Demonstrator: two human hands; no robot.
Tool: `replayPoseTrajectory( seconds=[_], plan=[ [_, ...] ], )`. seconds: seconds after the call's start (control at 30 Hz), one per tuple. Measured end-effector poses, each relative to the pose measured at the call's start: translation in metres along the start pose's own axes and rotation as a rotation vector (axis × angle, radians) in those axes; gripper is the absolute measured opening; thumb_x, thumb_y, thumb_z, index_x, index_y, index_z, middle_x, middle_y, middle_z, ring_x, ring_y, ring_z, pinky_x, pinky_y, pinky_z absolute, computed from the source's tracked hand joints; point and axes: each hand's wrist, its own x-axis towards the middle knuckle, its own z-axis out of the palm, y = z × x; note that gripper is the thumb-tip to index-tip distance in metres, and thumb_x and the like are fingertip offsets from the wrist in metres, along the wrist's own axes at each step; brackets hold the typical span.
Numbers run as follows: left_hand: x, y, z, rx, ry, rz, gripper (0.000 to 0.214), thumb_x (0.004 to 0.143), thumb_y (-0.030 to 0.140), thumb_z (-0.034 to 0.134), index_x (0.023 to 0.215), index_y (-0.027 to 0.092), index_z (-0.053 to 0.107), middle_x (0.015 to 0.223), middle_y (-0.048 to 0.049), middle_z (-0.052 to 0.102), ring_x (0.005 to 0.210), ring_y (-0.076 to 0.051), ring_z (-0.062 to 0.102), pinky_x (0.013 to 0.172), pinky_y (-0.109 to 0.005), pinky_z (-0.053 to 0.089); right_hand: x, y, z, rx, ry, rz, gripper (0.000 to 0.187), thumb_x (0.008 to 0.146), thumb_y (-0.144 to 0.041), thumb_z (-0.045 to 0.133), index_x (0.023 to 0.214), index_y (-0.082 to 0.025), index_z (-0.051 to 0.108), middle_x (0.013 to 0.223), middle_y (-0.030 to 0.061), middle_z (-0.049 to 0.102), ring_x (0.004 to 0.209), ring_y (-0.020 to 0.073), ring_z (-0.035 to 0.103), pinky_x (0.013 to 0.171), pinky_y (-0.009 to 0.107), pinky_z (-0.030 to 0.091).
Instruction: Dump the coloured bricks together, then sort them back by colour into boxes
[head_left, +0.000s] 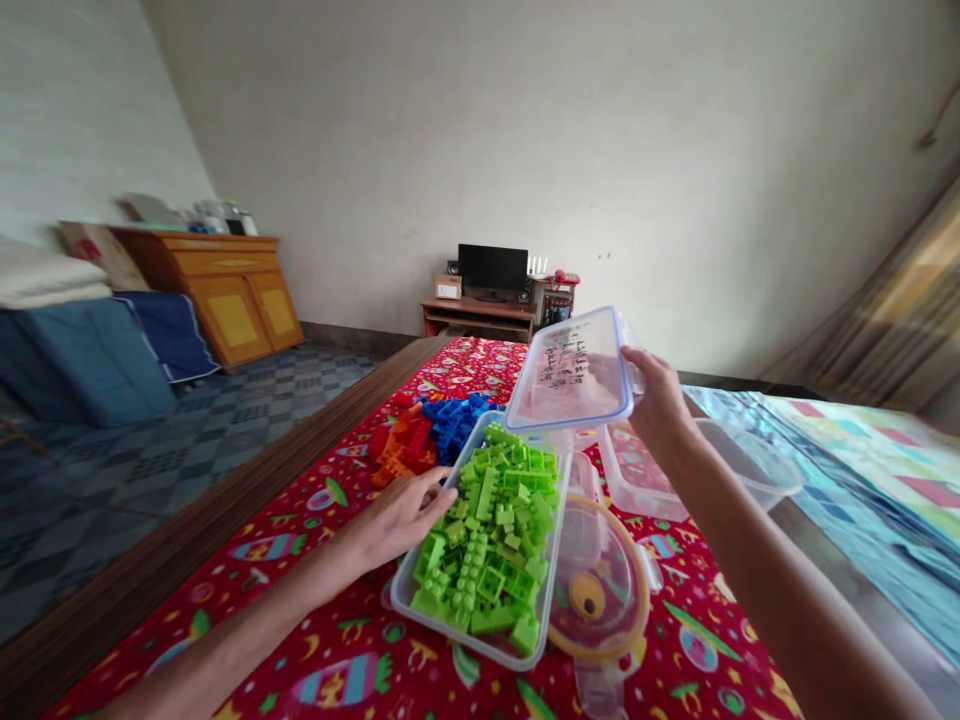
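Observation:
My left hand (396,517) lies with its fingertips on the left rim of a transparent plastic box (427,590) filled with lime-green toy bricks (484,540). Whether it grips the rim I cannot tell. My right hand (660,397) holds up a transparent lid with a blue rim (570,370). Behind the box lie a heap of orange and red bricks (401,447) and a heap of blue bricks (454,425). To the box's right stand a round container with a yellow rim (596,580) and a transparent tub (637,470).
The items rest on a red patterned tablecloth (480,365) over a low wooden table with a dark edge (187,510). Another transparent tub (750,460) sits at the right, by a quilted bed (862,470). A wooden cabinet (232,300) and a monitor (491,272) stand across the tiled room.

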Motion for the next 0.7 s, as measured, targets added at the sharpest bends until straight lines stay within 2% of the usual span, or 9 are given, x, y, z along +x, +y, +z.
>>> replayPoseTrajectory(
  seconds=[0.1, 0.2, 0.27, 0.33, 0.37, 0.43, 0.57, 0.63, 0.7],
  plan=[
    [0.004, 0.004, -0.014, 0.135, 0.179, 0.087, 0.042, 0.092, 0.046, 0.040, 0.112, 0.018, 0.065, 0.098, -0.0088, 0.072, 0.084, -0.023, 0.068, 0.081, -0.033, 0.052, 0.007, 0.008, 0.022, -0.067, -0.062, -0.041, 0.012, 0.063, -0.026, 0.063, 0.069, -0.018, 0.057, 0.055, -0.0035, 0.056, 0.051, 0.0134, 0.057, 0.052, 0.026, 0.050],
    [0.016, 0.020, -0.027, 0.196, 0.385, 0.216, 0.049, 0.093, 0.048, 0.041, 0.131, 0.018, 0.051, 0.123, -0.0125, 0.062, 0.104, -0.024, 0.064, 0.093, -0.038, 0.050, 0.018, 0.012, 0.052, -0.204, -0.085, -0.107, 0.011, 0.064, -0.026, 0.060, 0.064, -0.019, 0.050, 0.050, -0.0067, 0.047, 0.045, 0.0097, 0.046, 0.044, 0.022, 0.040],
    [0.030, 0.037, -0.029, 0.245, 0.418, 0.309, 0.065, 0.087, 0.053, 0.051, 0.142, 0.019, 0.038, 0.140, -0.0138, 0.049, 0.125, -0.030, 0.051, 0.104, -0.043, 0.042, 0.025, 0.015, 0.075, -0.342, -0.116, -0.160, 0.011, 0.066, -0.025, 0.058, 0.064, -0.019, 0.049, 0.049, -0.0068, 0.045, 0.045, 0.0094, 0.043, 0.044, 0.022, 0.037],
    [0.045, 0.052, -0.024, 0.277, 0.382, 0.342, 0.084, 0.080, 0.056, 0.061, 0.147, 0.018, 0.026, 0.149, -0.0142, 0.038, 0.135, -0.033, 0.039, 0.110, -0.046, 0.035, 0.030, 0.022, 0.099, -0.450, -0.160, -0.211, 0.010, 0.069, -0.025, 0.057, 0.066, -0.019, 0.050, 0.052, -0.0055, 0.046, 0.050, 0.0101, 0.046, 0.047, 0.023, 0.039],
    [0.053, 0.057, -0.020, 0.275, 0.383, 0.328, 0.088, 0.079, 0.056, 0.062, 0.148, 0.018, 0.023, 0.150, -0.0145, 0.036, 0.135, -0.034, 0.038, 0.111, -0.046, 0.035, 0.032, 0.026, 0.110, -0.478, -0.177, -0.230, 0.010, 0.070, -0.025, 0.057, 0.067, -0.018, 0.051, 0.054, -0.0047, 0.047, 0.053, 0.0106, 0.048, 0.050, 0.023, 0.042],
    [0.066, 0.059, -0.017, 0.254, 0.411, 0.248, 0.079, 0.084, 0.049, 0.059, 0.147, 0.018, 0.024, 0.148, -0.0148, 0.040, 0.131, -0.034, 0.043, 0.108, -0.045, 0.038, 0.035, 0.032, 0.128, -0.470, -0.214, -0.245, 0.011, 0.072, -0.025, 0.058, 0.069, -0.018, 0.051, 0.058, -0.0034, 0.048, 0.059, 0.0116, 0.052, 0.056, 0.025, 0.047],
    [0.088, 0.031, -0.036, 0.137, 0.547, 0.023, 0.037, 0.090, 0.031, 0.048, 0.121, 0.012, 0.055, 0.109, -0.0168, 0.066, 0.109, -0.036, 0.060, 0.096, -0.046, 0.046, 0.035, 0.037, 0.142, -0.290, -0.438, -0.119, 0.020, 0.078, -0.034, 0.063, 0.082, -0.017, 0.053, 0.071, -0.0003, 0.053, 0.070, 0.0139, 0.060, 0.064, 0.030, 0.054],
    [0.100, 0.004, -0.055, 0.025, 0.625, -0.041, 0.026, 0.086, 0.032, 0.055, 0.105, 0.014, 0.061, 0.099, -0.0136, 0.068, 0.108, -0.037, 0.061, 0.094, -0.043, 0.046, 0.031, 0.036, 0.136, -0.258, -0.544, -0.071, 0.025, 0.079, -0.039, 0.063, 0.088, -0.017, 0.055, 0.076, 0.0013, 0.057, 0.073, 0.0147, 0.063, 0.065, 0.031, 0.056],
    [0.115, -0.025, -0.072, -0.180, 0.707, -0.115, 0.016, 0.082, 0.027, 0.062, 0.095, 0.017, 0.061, 0.098, -0.0104, 0.069, 0.112, -0.034, 0.059, 0.095, -0.040, 0.047, 0.022, 0.034, 0.121, -0.309, -0.572, -0.077, 0.027, 0.078, -0.038, 0.064, 0.092, -0.016, 0.058, 0.079, 0.0025, 0.061, 0.075, 0.0150, 0.065, 0.066, 0.030, 0.057]
  ],
)
